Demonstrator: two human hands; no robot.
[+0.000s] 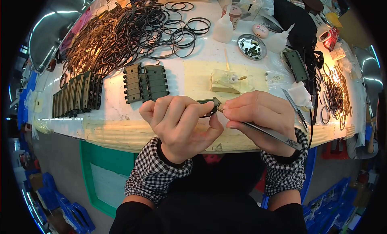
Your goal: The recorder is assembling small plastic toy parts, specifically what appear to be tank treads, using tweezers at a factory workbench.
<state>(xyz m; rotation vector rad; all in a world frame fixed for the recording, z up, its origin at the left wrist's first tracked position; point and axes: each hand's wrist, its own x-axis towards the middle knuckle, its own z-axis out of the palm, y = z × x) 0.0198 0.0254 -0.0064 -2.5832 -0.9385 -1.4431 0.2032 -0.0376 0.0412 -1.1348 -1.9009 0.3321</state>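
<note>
At the table's front edge, my left hand (pixel 177 123) pinches a small dark green plastic part (pixel 209 102) between thumb and forefinger. Most of that part is hidden behind my fingers. My right hand (pixel 262 117) is closed around metal tweezers (pixel 274 135), whose tips meet the part's right end. Whether the tips hold a smaller piece is too small to tell. Just beyond my hands sits a yellowish block (pixel 224 82) with a small stick lying on it. Dark green ribbed pieces (pixel 146 83) stand in a group to the left.
More green pieces (pixel 76 95) form a row at far left, below a heap of dark rubber bands (pixel 121 32). A round metal dish (pixel 252 47) holds small green bits. White squeeze bottles (pixel 223 28) stand near it. A dark pointed tool (pixel 295 108) lies right of my right hand.
</note>
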